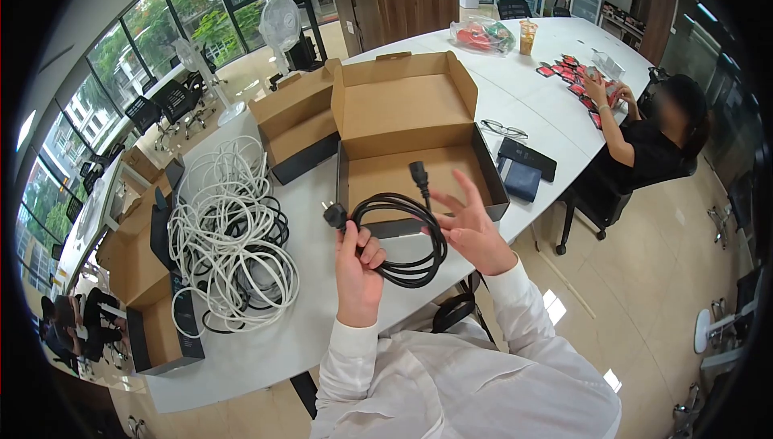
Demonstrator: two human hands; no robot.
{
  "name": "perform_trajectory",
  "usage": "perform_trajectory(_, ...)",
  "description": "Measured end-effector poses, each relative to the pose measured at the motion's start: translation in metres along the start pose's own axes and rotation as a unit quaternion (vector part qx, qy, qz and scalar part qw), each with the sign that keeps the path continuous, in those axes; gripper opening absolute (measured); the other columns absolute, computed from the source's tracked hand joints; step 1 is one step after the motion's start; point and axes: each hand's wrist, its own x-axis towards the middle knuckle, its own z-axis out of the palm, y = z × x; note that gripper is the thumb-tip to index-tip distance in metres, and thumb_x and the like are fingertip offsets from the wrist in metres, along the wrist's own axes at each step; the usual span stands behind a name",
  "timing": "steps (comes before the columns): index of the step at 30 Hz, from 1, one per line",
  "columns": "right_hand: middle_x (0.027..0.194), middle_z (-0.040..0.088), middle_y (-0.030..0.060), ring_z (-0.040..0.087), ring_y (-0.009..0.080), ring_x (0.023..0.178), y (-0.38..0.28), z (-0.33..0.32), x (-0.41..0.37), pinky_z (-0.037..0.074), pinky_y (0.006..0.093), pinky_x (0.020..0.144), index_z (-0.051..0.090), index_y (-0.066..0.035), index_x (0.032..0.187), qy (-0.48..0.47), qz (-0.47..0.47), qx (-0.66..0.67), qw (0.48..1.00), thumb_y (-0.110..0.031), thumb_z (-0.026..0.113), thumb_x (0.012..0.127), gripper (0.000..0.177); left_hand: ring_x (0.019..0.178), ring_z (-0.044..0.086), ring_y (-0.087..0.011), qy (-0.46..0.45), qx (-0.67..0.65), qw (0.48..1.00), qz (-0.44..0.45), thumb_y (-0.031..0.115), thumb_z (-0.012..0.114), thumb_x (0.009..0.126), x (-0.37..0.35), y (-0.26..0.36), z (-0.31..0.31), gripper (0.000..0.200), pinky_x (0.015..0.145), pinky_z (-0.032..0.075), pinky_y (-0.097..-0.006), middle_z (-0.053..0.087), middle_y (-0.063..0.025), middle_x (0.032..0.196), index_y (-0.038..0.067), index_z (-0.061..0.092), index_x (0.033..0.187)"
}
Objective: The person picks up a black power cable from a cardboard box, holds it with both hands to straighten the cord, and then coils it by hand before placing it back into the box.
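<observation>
A black power cord, wound into a loose coil, is held up in front of the near edge of an open cardboard box. My left hand is closed around the coil's left side, just below the two-pin plug. On the other side my right hand has its fingers spread, with the fingertips right at the coil. The cord's socket end sticks up beside those fingers, over the box's bare interior.
A tangle of white and black cables covers the table's left side. Two more open boxes stand there, one behind and one at the left edge. Glasses and a blue wallet lie right. A person handles red packets.
</observation>
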Motion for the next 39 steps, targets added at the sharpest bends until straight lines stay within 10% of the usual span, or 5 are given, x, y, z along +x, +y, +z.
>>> perform_trajectory(3, 0.148, 0.039, 0.0281, 0.043, 0.0443, 0.137, 0.008, -0.006, 0.005, 0.041, 0.0465, 0.109, 0.016, -0.013, 0.157, -0.030, 0.056, 0.107, 0.992, -0.014, 0.068, 0.088, 0.086, 0.056, 0.033, -0.0040, 0.009, 0.012, 0.999, 0.031, 0.023, 0.052, 0.105, 0.004, 0.003, -0.002, 0.010, 0.048, 0.026, -0.0204, 0.041, 0.0051, 0.074, 0.016, 0.054, 0.113)
perform_trajectory(11, 0.113, 0.066, 0.0048, 0.063, 0.0148, 0.104, 0.016, -0.009, 0.009, 0.047, 0.0327, 0.097, 0.046, 0.001, 0.141, -0.054, 0.167, 0.071, 0.982, -0.037, 0.061, 0.098, 0.059, 0.056, 0.032, -0.0037, 0.044, 0.053, 0.993, 0.094, 0.023, 0.051, 0.105, 0.004, 0.006, 0.000, 0.015, 0.048, 0.025, -0.0206, 0.041, 0.0053, 0.075, 0.014, 0.054, 0.116)
perform_trajectory(20, 0.071, 0.052, 0.0008, 0.053, 0.0149, 0.066, 0.009, 0.000, 0.003, 0.045, 0.0330, 0.073, 0.055, -0.005, 0.101, -0.117, 0.130, 0.047, 0.984, -0.034, 0.066, 0.093, 0.032, 0.062, 0.038, -0.0084, -0.055, -0.026, 0.990, -0.127, 0.029, 0.046, 0.105, 0.017, -0.004, -0.015, 0.021, 0.057, 0.033, -0.0240, 0.039, 0.0026, 0.074, 0.010, 0.053, 0.105)
perform_trajectory(27, 0.076, 0.062, 0.0111, 0.063, 0.0226, 0.067, -0.030, 0.027, -0.020, 0.049, 0.0350, 0.067, 0.047, -0.002, 0.120, -0.075, 0.103, -0.022, 0.992, -0.028, 0.055, 0.100, 0.033, 0.094, 0.061, -0.0228, -0.137, 0.077, 0.980, -0.126, 0.040, 0.043, 0.107, 0.016, -0.025, -0.020, 0.041, 0.094, 0.048, -0.0393, 0.064, -0.0068, 0.093, 0.002, 0.058, 0.113)
perform_trajectory(39, 0.064, 0.029, -0.0059, 0.025, 0.0057, 0.047, -0.040, 0.030, -0.008, 0.023, 0.0257, 0.048, 0.050, -0.007, 0.115, 0.080, -0.046, -0.161, 0.983, -0.022, 0.045, 0.104, 0.019, 0.113, 0.061, -0.0206, -0.165, 0.148, 0.961, -0.167, 0.048, 0.035, 0.107, 0.011, -0.019, -0.014, 0.057, 0.106, 0.044, -0.0372, 0.064, -0.0118, 0.127, 0.002, 0.053, 0.136)
